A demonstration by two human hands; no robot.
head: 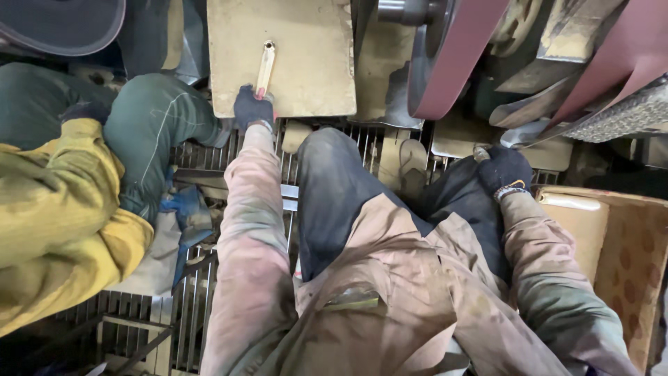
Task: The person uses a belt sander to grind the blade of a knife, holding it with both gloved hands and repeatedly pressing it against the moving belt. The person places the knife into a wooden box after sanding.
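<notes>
Nearest, the right hand (502, 169) is resting gloved on the right knee, fingers curled on nothing, while farther off the left hand (252, 108) is gripping the near end of a flat wrench (265, 67), its long axis pointing away across the tan board (306, 76).

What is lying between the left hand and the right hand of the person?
In the head view, the person's raised knee in dark trousers lies between the left hand, which holds a wrench, and the right hand.

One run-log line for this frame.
left hand: grips wrench on board | right hand: on knee | sanding belt ahead
</notes>
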